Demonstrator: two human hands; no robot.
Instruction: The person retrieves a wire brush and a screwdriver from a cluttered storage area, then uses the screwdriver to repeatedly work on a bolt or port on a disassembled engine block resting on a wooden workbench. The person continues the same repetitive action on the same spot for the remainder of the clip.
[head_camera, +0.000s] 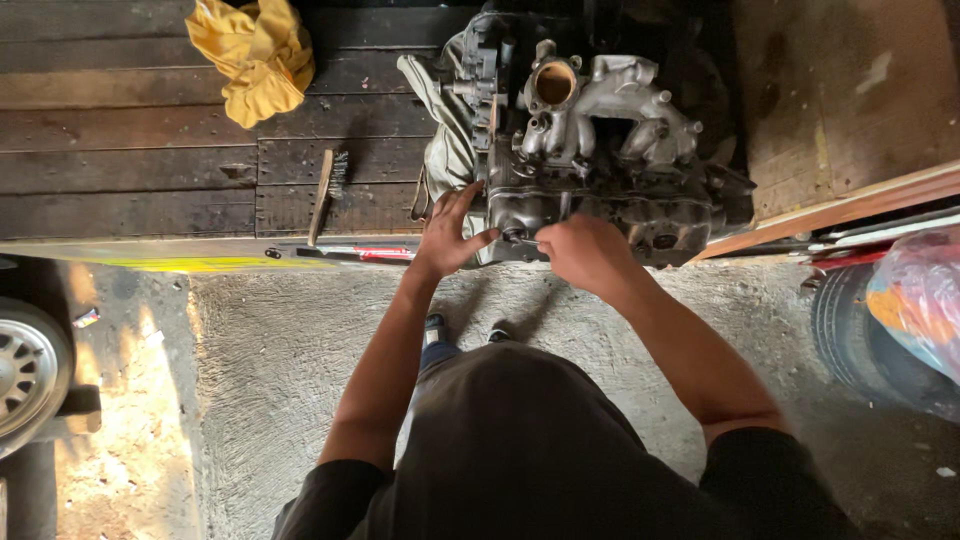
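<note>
The head camera looks straight down over a person in a dark shirt standing on a rough concrete floor (300, 350). A grimy metal engine block (600, 190), with a pale intake manifold (620, 100) bolted on top, is set at the near edge of a dark wooden plank bed (130, 130), just in front of the person. Part of the engine is laid on a crumpled greyish cloth (445, 130).

The left hand (448, 235) is pressed against the engine's near left corner, fingers spread open and nothing gripped. The right hand (585, 250) is closed around a small slim tool (524, 240), whose tip is held against the engine's front face, between the two hands. What kind of tool it is cannot be told.

A wire brush (323, 195) with a wooden handle is seen on the planks to the left of the engine, well apart from the hands. A bunched yellow rag (255, 55) is seen farther back on the planks. A car wheel (30, 370) is seen at the left edge, and a tyre (850, 330) at the right.
</note>
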